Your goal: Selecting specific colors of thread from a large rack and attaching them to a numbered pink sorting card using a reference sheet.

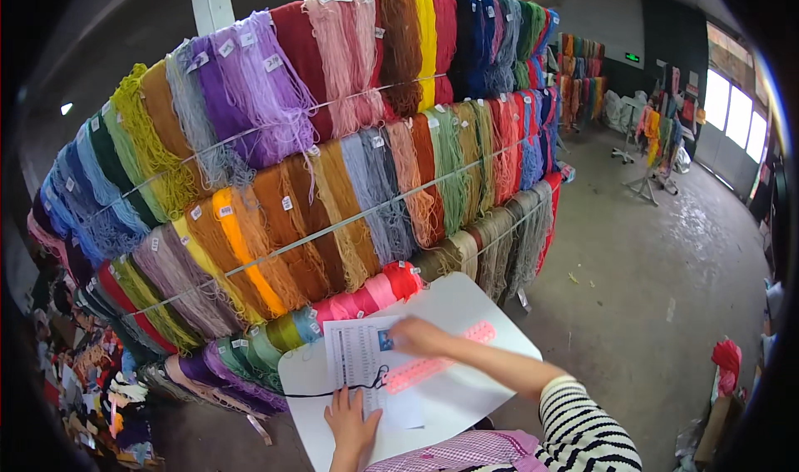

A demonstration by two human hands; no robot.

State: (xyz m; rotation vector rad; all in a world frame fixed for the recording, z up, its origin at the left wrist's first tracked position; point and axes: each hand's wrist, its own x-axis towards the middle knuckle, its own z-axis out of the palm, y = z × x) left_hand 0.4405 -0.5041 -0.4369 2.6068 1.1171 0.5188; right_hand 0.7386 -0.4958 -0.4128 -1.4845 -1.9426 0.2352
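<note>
My left hand (351,429) lies with its fingers spread, on the white tabletop (320,426) by the near edge of the papers. A thin black cord (329,394) runs just beyond its fingertips. Over the right side of a printed sheet (354,351), beside a small blue picture, is my right hand (416,337). Its fingers are blurred, and whether they hold anything is not visible. Under my right forearm lies a long pink dotted strip (414,376), partly hidden by the arm. A second white sheet (404,414) sits below the strip.
A rack of tagged yarn skeins (308,197) in many colours rises in tiers just beyond the table. Loose yarn and scraps (100,389) pile up on the left. A stand with hanging skeins (653,139) is at the far right; a red bundle (727,364) sits nearer.
</note>
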